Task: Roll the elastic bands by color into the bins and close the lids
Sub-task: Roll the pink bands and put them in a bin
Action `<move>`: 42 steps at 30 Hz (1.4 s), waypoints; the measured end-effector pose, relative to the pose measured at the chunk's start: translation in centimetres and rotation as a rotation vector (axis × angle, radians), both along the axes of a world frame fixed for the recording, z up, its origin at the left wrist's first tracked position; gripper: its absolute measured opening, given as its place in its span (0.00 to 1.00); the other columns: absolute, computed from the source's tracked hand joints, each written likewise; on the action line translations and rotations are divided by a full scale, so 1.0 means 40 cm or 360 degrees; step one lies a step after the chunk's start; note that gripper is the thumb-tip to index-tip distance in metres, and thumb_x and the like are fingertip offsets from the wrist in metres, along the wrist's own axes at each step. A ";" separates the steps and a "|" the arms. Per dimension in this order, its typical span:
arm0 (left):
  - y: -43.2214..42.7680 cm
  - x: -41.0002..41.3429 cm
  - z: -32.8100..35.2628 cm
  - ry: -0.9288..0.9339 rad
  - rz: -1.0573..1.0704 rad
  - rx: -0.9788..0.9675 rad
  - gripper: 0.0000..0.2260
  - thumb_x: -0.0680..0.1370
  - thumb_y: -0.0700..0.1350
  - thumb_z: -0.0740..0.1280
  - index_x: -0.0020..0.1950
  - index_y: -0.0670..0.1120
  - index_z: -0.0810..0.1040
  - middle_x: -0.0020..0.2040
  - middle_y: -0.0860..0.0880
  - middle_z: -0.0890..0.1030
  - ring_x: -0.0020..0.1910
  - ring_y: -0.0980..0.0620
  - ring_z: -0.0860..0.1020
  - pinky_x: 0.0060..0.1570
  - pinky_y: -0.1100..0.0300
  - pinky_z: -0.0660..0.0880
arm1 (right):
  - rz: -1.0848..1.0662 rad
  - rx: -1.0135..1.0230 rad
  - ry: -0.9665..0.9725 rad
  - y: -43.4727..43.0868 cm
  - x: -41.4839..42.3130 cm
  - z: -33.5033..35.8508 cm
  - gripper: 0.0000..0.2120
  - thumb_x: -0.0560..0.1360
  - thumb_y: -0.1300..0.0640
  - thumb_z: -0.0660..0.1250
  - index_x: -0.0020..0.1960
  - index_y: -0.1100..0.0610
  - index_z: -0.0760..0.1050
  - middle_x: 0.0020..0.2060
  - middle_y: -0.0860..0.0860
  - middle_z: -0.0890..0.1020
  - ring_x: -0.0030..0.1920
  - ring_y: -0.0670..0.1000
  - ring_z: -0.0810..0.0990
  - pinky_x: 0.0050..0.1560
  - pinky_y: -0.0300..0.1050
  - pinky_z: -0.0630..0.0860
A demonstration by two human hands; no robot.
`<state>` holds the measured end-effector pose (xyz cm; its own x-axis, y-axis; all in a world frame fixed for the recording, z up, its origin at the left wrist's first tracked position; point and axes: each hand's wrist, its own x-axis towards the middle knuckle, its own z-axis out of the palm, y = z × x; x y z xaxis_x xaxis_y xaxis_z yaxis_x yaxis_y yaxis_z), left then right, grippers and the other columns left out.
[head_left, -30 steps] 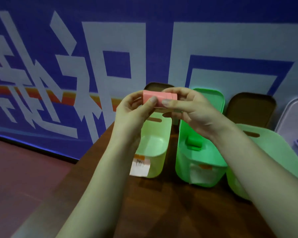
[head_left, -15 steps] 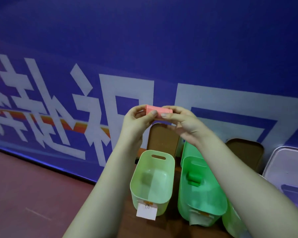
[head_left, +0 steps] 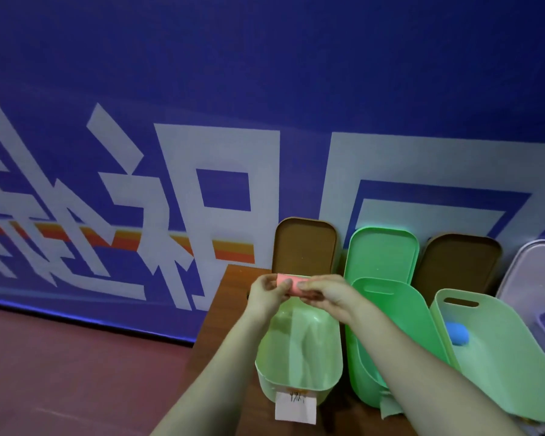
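On the head view I see the pink roll (head_left: 291, 284) of elastic band lying crosswise between both hands, pinched at each end; the left hand (head_left: 266, 295) has its grip closed on the roll's left end, thumb on the near face; the right hand (head_left: 324, 295) has its grip closed on the right end, fingers curled over the top. The roll is in the air, over the far end of the pale green bin (head_left: 328, 357), clear of its rim.

That bin stands open at the left of the row on the wooden surface (head_left: 221, 309), a paper label (head_left: 294, 407) hanging from its near wall; its brown lid (head_left: 304, 245) leans upright behind it against the blue wall (head_left: 265, 73). Just beside it on the right stands the bright green bin (head_left: 400, 309), a green lid (head_left: 381, 253) upright behind it; the right forearm covers much of its inside, so I cannot tell what it holds. Next comes the third bin (head_left: 510, 357), pale green, with a blue roll (head_left: 456, 333) inside against its left wall and a second brown lid (head_left: 460, 262) behind. A lavender container (head_left: 535, 272) sits at the right edge, partly cut off.
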<state>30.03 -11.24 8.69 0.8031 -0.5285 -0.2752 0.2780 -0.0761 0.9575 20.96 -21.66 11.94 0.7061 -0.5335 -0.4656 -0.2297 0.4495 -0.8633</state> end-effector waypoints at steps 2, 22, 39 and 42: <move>-0.018 0.006 -0.052 0.0070 -0.0055 0.0066 0.17 0.77 0.36 0.67 0.63 0.30 0.70 0.52 0.37 0.78 0.49 0.44 0.79 0.38 0.66 0.78 | -0.0063 0.0066 0.0092 -0.006 0.005 -0.049 0.06 0.70 0.73 0.69 0.46 0.68 0.77 0.38 0.60 0.81 0.39 0.53 0.81 0.43 0.43 0.79; -0.135 0.052 -0.259 0.0732 -0.0065 0.0516 0.15 0.78 0.29 0.58 0.64 0.28 0.69 0.51 0.35 0.77 0.48 0.42 0.74 0.48 0.55 0.73 | -0.0323 0.0191 0.0600 -0.028 0.120 -0.288 0.11 0.74 0.74 0.63 0.56 0.74 0.73 0.35 0.59 0.77 0.35 0.54 0.76 0.55 0.51 0.76; -0.176 0.056 -0.278 0.0601 -0.0078 0.0812 0.14 0.80 0.35 0.59 0.65 0.35 0.73 0.59 0.35 0.78 0.58 0.37 0.78 0.56 0.48 0.73 | -0.0394 0.0016 0.0824 -0.028 0.163 -0.353 0.12 0.73 0.63 0.71 0.56 0.64 0.78 0.50 0.60 0.82 0.50 0.61 0.81 0.55 0.55 0.78; -0.173 0.052 -0.269 0.0601 -0.0053 0.0798 0.14 0.81 0.37 0.58 0.65 0.37 0.73 0.59 0.36 0.78 0.58 0.37 0.77 0.59 0.48 0.74 | -0.0487 0.0047 0.0843 -0.031 0.157 -0.345 0.09 0.70 0.64 0.73 0.49 0.65 0.78 0.45 0.61 0.82 0.47 0.62 0.82 0.51 0.55 0.79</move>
<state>32.09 -18.15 -2.06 0.5871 -0.2846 -0.7578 0.5800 -0.5053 0.6390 27.25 -22.90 -1.85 0.1914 -0.6569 -0.7293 -0.4810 0.5849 -0.6531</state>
